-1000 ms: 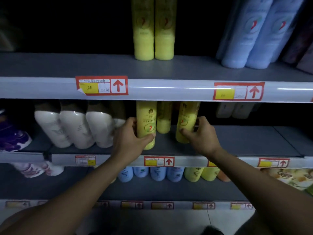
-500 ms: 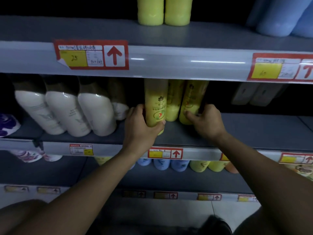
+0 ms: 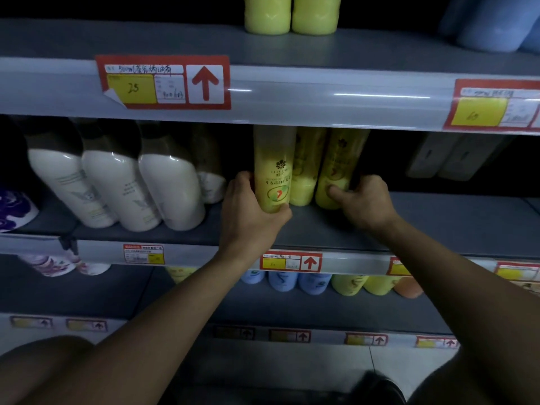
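The left hand (image 3: 251, 217) grips the front yellow bottle (image 3: 273, 171) low on its body: the thumb wraps under and across its lower front, and the fingers curl round its left side. This bottle is a tall, smooth cylinder, pale yellow, with a dark flower mark high on the label, a line of red characters below it and a round green and red emblem near the base. Its top is hidden behind the rail of the shelf above. It stands on the middle shelf (image 3: 438, 223), a little back from the front edge and about midway along it.

The right hand (image 3: 365, 203) holds the right yellow bottle (image 3: 339, 162), which stands deeper on the same shelf and leans slightly. The thumb presses on its lower front and the fingers curl round its right side. Between the 2 held bottles, further back, stands a third yellow bottle (image 3: 306, 171).

Towards the left end of the shelf stand 3 white bottles (image 3: 117, 185) with dark tops. A red and yellow price tag (image 3: 290, 262) sits on the front edge just below the left hand.
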`<state>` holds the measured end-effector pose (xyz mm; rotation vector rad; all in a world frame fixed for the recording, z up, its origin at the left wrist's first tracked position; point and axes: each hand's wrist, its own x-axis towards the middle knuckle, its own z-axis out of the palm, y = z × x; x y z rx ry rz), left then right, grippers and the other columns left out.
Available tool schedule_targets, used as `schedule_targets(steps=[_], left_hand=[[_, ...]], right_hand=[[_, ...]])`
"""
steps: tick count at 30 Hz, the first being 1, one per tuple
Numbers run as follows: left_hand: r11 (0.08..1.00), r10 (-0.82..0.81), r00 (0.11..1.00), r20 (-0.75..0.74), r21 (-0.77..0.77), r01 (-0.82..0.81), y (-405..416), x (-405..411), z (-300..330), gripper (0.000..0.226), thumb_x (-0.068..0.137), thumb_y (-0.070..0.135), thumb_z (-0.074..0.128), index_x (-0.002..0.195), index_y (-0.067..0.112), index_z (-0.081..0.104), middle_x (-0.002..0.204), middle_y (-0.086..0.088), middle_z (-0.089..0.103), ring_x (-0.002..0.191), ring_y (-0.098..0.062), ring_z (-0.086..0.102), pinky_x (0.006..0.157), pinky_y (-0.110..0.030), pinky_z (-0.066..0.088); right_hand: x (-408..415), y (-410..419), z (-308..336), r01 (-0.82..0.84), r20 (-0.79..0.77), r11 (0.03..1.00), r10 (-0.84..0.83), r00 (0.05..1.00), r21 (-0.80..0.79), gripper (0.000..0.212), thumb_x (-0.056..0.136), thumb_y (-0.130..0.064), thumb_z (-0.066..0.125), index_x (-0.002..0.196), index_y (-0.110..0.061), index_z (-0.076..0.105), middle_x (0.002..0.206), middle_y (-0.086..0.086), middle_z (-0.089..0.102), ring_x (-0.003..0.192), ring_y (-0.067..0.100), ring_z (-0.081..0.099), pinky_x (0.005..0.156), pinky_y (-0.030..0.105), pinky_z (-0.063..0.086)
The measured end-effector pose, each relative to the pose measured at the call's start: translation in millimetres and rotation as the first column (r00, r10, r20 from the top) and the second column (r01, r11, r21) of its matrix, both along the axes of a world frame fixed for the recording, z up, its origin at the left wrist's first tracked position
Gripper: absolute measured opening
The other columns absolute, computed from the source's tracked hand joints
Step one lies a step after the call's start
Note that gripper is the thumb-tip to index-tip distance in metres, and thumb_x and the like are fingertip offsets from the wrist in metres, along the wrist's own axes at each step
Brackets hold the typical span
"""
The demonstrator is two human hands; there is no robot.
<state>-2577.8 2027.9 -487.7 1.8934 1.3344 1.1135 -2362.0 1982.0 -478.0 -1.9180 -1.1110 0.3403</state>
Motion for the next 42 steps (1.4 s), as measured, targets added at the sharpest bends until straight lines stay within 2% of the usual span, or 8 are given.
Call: schedule_targets(steps=[5, 10, 16, 21, 24, 34, 38, 42], left_hand=[[1.0, 0.003, 1.0, 0.0, 0.002, -0.003, -1, 0, 0, 0.052, 0.067, 0.036, 0.087, 0.106, 0.026, 0.054, 0.105, 0.002, 0.063, 0.092, -0.015, 0.065, 0.073, -0.035, 0.055], [1.0, 0.006, 1.0, 0.005, -0.011, -0.006, -2, 0, 3, 0.052, 0.065, 0.034, 0.087, 0.105, 0.025, 0.055, 0.105, 0.002, 0.062, 0.091, -0.015, 0.064, 0.073, -0.037, 0.056], [1.0, 0.008, 1.0, 0.019, -0.027, -0.008, -5, 0, 5, 0.051, 0.064, 0.03, 0.086, 0.104, 0.023, 0.056, 0.104, 0.001, 0.063, 0.09, -0.015, 0.063, 0.076, -0.044, 0.058], [0.999, 0.01, 0.999, 0.031, -0.044, -0.008, -6, -1, 6, 0.047, 0.067, 0.027, 0.084, 0.105, 0.024, 0.056, 0.1, 0.002, 0.066, 0.085, -0.013, 0.065, 0.072, -0.04, 0.059], [0.999, 0.008, 1.0, 0.023, -0.053, -0.006, -7, -2, 7, 0.046, 0.07, 0.024, 0.084, 0.106, 0.023, 0.055, 0.097, 0.003, 0.067, 0.083, -0.012, 0.065, 0.071, -0.039, 0.059], [1.0, -0.009, 1.0, 0.01, -0.027, 0.01, -4, -10, 3, 0.051, 0.072, 0.031, 0.085, 0.112, 0.029, 0.054, 0.103, 0.008, 0.069, 0.091, -0.012, 0.068, 0.08, -0.044, 0.06], [0.999, 0.035, 0.999, 0.038, -0.026, -0.034, -3, -11, 3, 0.06, 0.064, 0.048, 0.09, 0.106, 0.034, 0.05, 0.105, 0.01, 0.066, 0.094, -0.012, 0.068, 0.08, -0.041, 0.059], [1.0, 0.023, 0.999, 0.03, -0.02, -0.023, -5, -12, 6, 0.063, 0.064, 0.052, 0.092, 0.105, 0.033, 0.048, 0.106, 0.007, 0.063, 0.095, -0.015, 0.065, 0.078, -0.041, 0.056]], right_hand=[[4, 1, -2, -0.015, -0.01, 1.0, 0.015, 1.0, -0.006, 0.027, 0.087, -0.027, 0.081, 0.102, -0.005, 0.078, 0.098, 0.011, 0.078, 0.094, 0.023, 0.074, 0.087, 0.042, 0.06], [3, 1, 0, -0.018, -0.02, 0.999, 0.017, 1.0, -0.03, 0.023, 0.088, -0.029, 0.08, 0.097, -0.008, 0.076, 0.087, 0.006, 0.071, 0.084, 0.018, 0.067, 0.074, 0.03, 0.05], [0, -4, 5, -0.032, -0.056, 0.999, 0.03, 0.998, -0.022, 0.012, 0.089, -0.023, 0.079, 0.091, -0.016, 0.07, 0.085, 0.001, 0.069, 0.082, 0.014, 0.065, 0.073, 0.026, 0.047], [0, -4, 6, -0.051, -0.042, 0.998, 0.049, 0.998, -0.044, 0.012, 0.09, -0.024, 0.077, 0.094, -0.015, 0.07, 0.096, 0.007, 0.073, 0.091, 0.021, 0.07, 0.082, 0.034, 0.056], [2, -3, 5, -0.041, -0.047, 0.996, 0.037, 0.998, -0.077, 0.024, 0.09, -0.027, 0.077, 0.105, -0.008, 0.074, 0.103, 0.009, 0.074, 0.098, 0.023, 0.07, 0.087, 0.034, 0.056], [-7, -8, 9, -0.034, 0.075, 0.993, 0.043, 0.996, -0.117, 0.024, 0.092, -0.028, 0.076, 0.081, -0.007, 0.073, 0.079, 0.01, 0.069, 0.09, 0.028, 0.072, 0.066, 0.025, 0.04], [-14, -12, 8, -0.018, 0.08, 0.995, 0.026, 0.996, -0.095, 0.028, 0.088, -0.032, 0.077, 0.092, -0.005, 0.073, 0.094, 0.019, 0.076, 0.098, 0.038, 0.072, 0.072, 0.036, 0.053], [-30, -29, 2, 0.056, 0.035, 0.998, -0.056, 0.998, -0.017, 0.041, 0.086, -0.034, 0.079, 0.105, -0.017, 0.048, 0.114, 0.017, 0.067, 0.109, 0.039, 0.065, 0.082, 0.038, 0.05]])
